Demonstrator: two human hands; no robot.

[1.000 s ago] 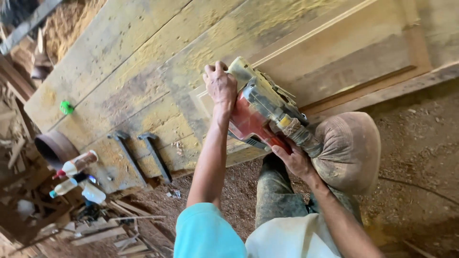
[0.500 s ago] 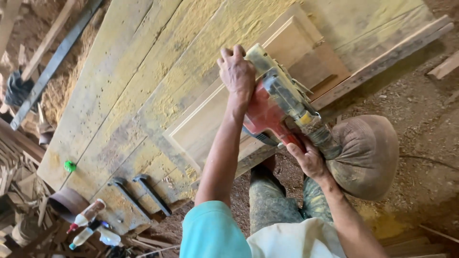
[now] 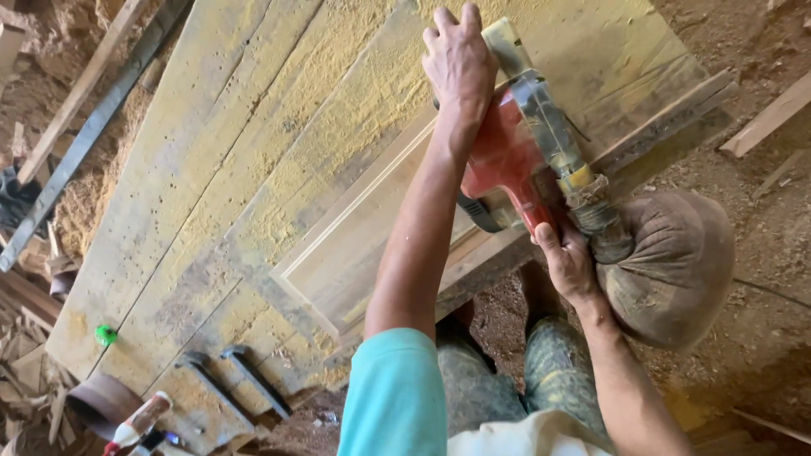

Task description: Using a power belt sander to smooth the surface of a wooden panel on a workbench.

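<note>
Belt sander [image 3: 519, 156] on a wooden panel [image 3: 355, 245], long axis running away from the person, dust bag [image 3: 672, 266] trailing toward them.
Left hand [image 3: 460, 63] clasps its front end, arm outstretched; right hand [image 3: 568, 263] grips the rear handle.

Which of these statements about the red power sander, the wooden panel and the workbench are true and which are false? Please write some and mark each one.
1. The left hand presses on the front of the red power sander. True.
2. The brown cloth dust bag lies on the wooden workbench. False: it hangs off the sander's rear, beyond the bench edge.
3. The right hand grips the sander's rear handle. True.
4. The sander rests on the framed wooden panel. True.
5. The small green object sits beside the sander. False: it lies far away, at the bench's other end.
</note>
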